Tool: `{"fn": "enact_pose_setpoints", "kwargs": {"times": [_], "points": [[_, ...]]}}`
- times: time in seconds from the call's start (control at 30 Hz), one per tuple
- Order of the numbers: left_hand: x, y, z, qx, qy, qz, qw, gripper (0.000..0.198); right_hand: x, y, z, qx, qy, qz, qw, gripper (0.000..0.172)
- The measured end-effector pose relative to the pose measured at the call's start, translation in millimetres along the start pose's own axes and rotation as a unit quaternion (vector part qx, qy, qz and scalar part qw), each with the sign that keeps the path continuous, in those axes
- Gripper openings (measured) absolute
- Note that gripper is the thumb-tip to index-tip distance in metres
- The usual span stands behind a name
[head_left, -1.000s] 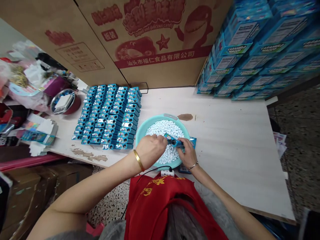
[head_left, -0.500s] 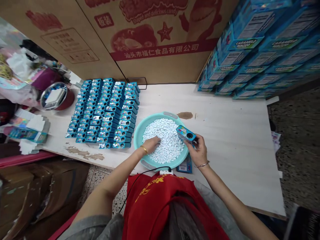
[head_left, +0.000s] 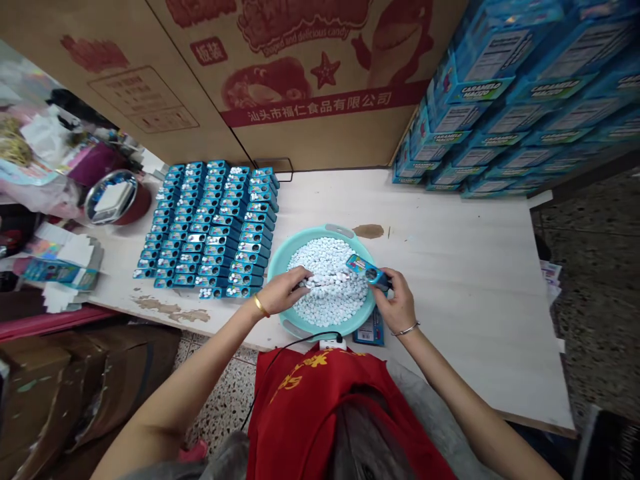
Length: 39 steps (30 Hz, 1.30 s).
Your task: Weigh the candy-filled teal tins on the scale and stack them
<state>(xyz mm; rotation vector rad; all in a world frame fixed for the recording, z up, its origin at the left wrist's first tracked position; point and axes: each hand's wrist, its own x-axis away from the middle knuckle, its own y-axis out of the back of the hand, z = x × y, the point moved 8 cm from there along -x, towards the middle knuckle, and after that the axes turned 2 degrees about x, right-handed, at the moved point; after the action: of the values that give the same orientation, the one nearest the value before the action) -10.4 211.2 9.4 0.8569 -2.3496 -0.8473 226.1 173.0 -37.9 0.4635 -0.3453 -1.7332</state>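
A round turquoise basin point(head_left: 276, 267) holds a mass of small white candies point(head_left: 325, 310). Over its left side, my left hand point(head_left: 284, 292) is closed, thumb and fingers pinching the edge of something thin that carries a row of candies; its kind cannot be made out. At the basin's right rim, my right hand point(head_left: 395, 299) grips a small blue candy box point(head_left: 371, 272), tilted, with a round dark hole in its upper face. The box's far end reaches over the candies.
Rows of small blue boxes point(head_left: 215, 230) with round holes stand left of the basin, some with candies on top. Large cartons point(head_left: 310, 143) line the table's back. Stacked blue boxes point(head_left: 475, 120) rise at back right. A metal bowl point(head_left: 113, 200) stands far left.
My left hand has drawn back left and up from among the candies, and a row of them now shows raised at its fingertips. The box in my right hand has shifted slightly left and tilted.
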Motion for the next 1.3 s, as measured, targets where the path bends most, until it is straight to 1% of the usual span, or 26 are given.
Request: {"fn": "enact_pose_setpoints", "kwargs": {"times": [0.07, 0.1, 0.17, 0.27, 0.37, 0.43, 0.5, 0.57, 0.6, 0.63, 0.67, 0.7, 0.73, 0.8, 0.87, 0.9, 0.93, 0.97, 1.03, 1.1, 1.13, 1.2, 1.23, 1.3], "points": [[2, 18.9, -18, -0.035, -0.009, 0.005, 0.999, 0.022, 1, -8, 9, 0.017, 0.028, 0.019, 0.999, 0.033], [1, 25.3, -27, -0.061, -0.011, 0.012, 0.998, 0.022, 2, -13, 12, 0.024, 0.041, 0.028, 0.998, 0.034], [-3, 32.3, -42, -0.121, -0.01, 0.038, 0.992, 0.021, 4, -22, 19, 0.034, 0.065, 0.042, 0.996, 0.036], [-10, 33.4, -60, -0.226, 0.011, 0.089, 0.97, 0.019, 9, -33, 25, 0.042, 0.092, 0.053, 0.993, 0.038], [-16, 32.8, -78, -0.316, 0.033, 0.113, 0.941, 0.018, 12, -39, 27, 0.046, 0.109, 0.06, 0.991, 0.039], [-19, 31.4, -92, -0.352, 0.037, 0.116, 0.928, 0.019, 14, -42, 27, 0.045, 0.114, 0.063, 0.991, 0.039], [-19, 29.8, -105, -0.368, 0.032, 0.112, 0.923, 0.019, 15, -44, 25, 0.042, 0.113, 0.063, 0.991, 0.04], [-18, 30.7, -111, -0.367, 0.022, 0.099, 0.925, 0.018, 15, -44, 23, 0.038, 0.109, 0.06, 0.992, 0.04], [-17, 32.8, -110, -0.362, 0.018, 0.087, 0.928, 0.018, 15, -43, 22, 0.036, 0.107, 0.058, 0.992, 0.041], [-15, 35.9, -105, -0.352, 0.018, 0.071, 0.933, 0.017, 15, -42, 21, 0.034, 0.104, 0.056, 0.992, 0.04], [-13, 39.4, -95, -0.337, 0.022, 0.054, 0.94, 0.017, 15, -41, 20, 0.032, 0.101, 0.055, 0.993, 0.04], [-10, 42.7, -82, -0.316, 0.032, 0.035, 0.948, 0.017, 14, -39, 18, 0.031, 0.097, 0.055, 0.993, 0.04], [-8, 44.8, -64, -0.29, 0.049, 0.017, 0.956, 0.017, 14, -37, 17, 0.029, 0.093, 0.053, 0.994, 0.04], [-3, 42.0, -19, -0.233, 0.103, -0.01, 0.967, 0.021, 12, -32, 15, 0.026, 0.084, 0.049, 0.995, 0.039], [-2, 26.3, 30, -0.193, 0.176, -0.016, 0.965, 0.02, 9, -26, 13, 0.023, 0.073, 0.042, 0.996, 0.038], [-4, 13.9, 48, -0.183, 0.194, -0.016, 0.964, 0.02, 8, -23, 12, 0.022, 0.068, 0.039, 0.997, 0.038], [-8, -0.8, 62, -0.173, 0.203, -0.015, 0.964, 0.021, 7, -20, 12, 0.021, 0.064, 0.037, 0.997, 0.037], [-13, -16.9, 71, -0.163, 0.204, -0.013, 0.965, 0.022, 6, -18, 12, 0.02, 0.06, 0.036, 0.997, 0.036], [-28, -50.3, 75, -0.136, 0.188, -0.008, 0.973, 0.023, 4, -14, 11, 0.018, 0.05, 0.031, 0.998, 0.035], [-41, -79.5, 70, -0.101, 0.167, -0.004, 0.981, 0.023, 2, -10, 9, 0.017, 0.035, 0.021, 0.999, 0.035], [-46, -90.6, 67, -0.082, 0.156, -0.004, 0.984, 0.024, 2, -9, 7, 0.016, 0.027, 0.014, 0.999, 0.034], [-49, -103.5, 62, -0.044, 0.138, -0.008, 0.989, 0.026, 2, -5, 1, 0.014, 0.011, -0.001, 1.0, 0.034], [-48, -105.2, 61, -0.026, 0.13, -0.012, 0.991, 0.027, 2, -4, -1, 0.012, 0.004, -0.008, 1.0, 0.034], [-40, -99.8, 59, 0.006, 0.115, -0.02, 0.993, 0.026, 2, 0, -6, 0.01, -0.007, -0.019, 1.0, 0.033]]}}
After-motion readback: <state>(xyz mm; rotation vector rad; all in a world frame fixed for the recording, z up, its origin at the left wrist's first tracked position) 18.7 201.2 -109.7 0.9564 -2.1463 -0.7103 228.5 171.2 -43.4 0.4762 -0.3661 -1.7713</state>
